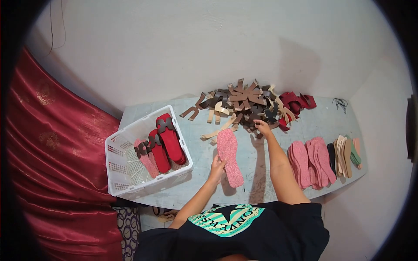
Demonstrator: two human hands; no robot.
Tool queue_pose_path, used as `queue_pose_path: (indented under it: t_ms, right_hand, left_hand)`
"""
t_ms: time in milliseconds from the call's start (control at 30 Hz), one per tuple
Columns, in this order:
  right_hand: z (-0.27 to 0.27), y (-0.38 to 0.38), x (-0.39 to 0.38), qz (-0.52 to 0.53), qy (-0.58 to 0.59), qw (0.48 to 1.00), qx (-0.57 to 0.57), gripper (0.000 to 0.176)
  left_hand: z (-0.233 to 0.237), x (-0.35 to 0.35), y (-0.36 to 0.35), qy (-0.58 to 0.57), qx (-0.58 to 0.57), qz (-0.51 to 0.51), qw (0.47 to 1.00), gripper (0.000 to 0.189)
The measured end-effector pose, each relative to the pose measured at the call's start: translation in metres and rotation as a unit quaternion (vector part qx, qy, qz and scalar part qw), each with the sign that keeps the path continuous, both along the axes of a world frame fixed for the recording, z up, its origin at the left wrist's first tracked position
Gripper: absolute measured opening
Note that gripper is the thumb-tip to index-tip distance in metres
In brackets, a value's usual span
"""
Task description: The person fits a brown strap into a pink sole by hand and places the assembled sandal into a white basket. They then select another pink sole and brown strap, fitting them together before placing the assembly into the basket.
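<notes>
A pink speckled sole is held upright near the middle of the table, with my left hand closed on its lower left edge. My right hand reaches to the front edge of a heap of brown, black and beige straps. Its fingers are apart at the straps, and no strap is visibly gripped. Dark red straps lie at the heap's right side.
A white basket at the left holds red slippers and a pink sole with dark straps. Stacks of pink soles lie at the right, beside black, beige and green ones. A red curtain hangs at far left.
</notes>
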State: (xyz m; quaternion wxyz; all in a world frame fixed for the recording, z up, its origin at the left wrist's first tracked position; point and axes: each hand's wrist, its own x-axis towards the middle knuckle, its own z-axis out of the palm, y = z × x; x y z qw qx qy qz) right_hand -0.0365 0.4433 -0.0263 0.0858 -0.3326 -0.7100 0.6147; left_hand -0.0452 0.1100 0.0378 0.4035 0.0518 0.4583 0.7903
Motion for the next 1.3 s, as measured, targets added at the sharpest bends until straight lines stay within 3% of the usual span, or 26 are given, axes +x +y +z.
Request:
queue_pose_path:
  t_ms: [67,133,300,400,567,667,733,800,867,1033,1300]
  right_hand:
    - [0.029,-0.009,0.000,-0.038,0.035,0.998,-0.043,0.029]
    - [0.054,-0.027,0.007,-0.141,-0.008,0.980,-0.143,0.027]
    - [0.056,-0.038,0.003,-0.081,0.137,0.973,-0.166,0.029]
    - [0.065,-0.036,-0.002,-0.026,0.126,0.978,-0.164,0.032]
    - [0.081,-0.054,0.002,-0.075,0.070,0.986,-0.129,0.033]
    - [0.058,-0.067,0.014,-0.107,0.159,0.979,-0.069,0.035]
    - [0.047,-0.087,0.031,-0.176,0.243,0.934,-0.194,0.040]
    - [0.035,-0.110,0.061,-0.155,0.257,0.925,-0.235,0.044]
    - [0.020,-0.130,0.092,-0.073,0.194,0.937,-0.281,0.051]
    - [0.012,-0.173,0.150,-0.050,0.171,0.936,-0.303,0.060]
    - [0.071,-0.191,0.180,0.037,0.161,0.949,-0.269,0.063]
  left_hand:
    - [0.002,-0.002,0.002,0.000,-0.006,-0.004,1.000,0.045]
    - [0.001,0.000,0.000,-0.010,0.008,0.018,1.000,0.045]
    - [0.000,0.001,-0.003,-0.005,0.016,0.027,0.999,0.044]
    - [0.002,0.001,-0.006,-0.003,0.021,0.030,0.999,0.044]
    - [0.002,0.005,-0.015,0.000,0.028,0.038,0.999,0.044]
    - [0.002,0.007,-0.020,-0.009,0.018,0.048,0.999,0.042]
    - [-0.002,0.006,-0.023,-0.004,0.010,0.044,0.999,0.040]
    - [-0.011,0.004,-0.028,-0.011,-0.012,0.026,1.000,0.041]
    - [-0.017,0.003,-0.032,-0.015,-0.033,0.006,0.999,0.042]
    - [-0.036,0.004,-0.043,-0.019,-0.062,-0.008,0.998,0.041]
    - [-0.015,0.003,-0.052,-0.021,-0.154,-0.128,0.979,0.038]
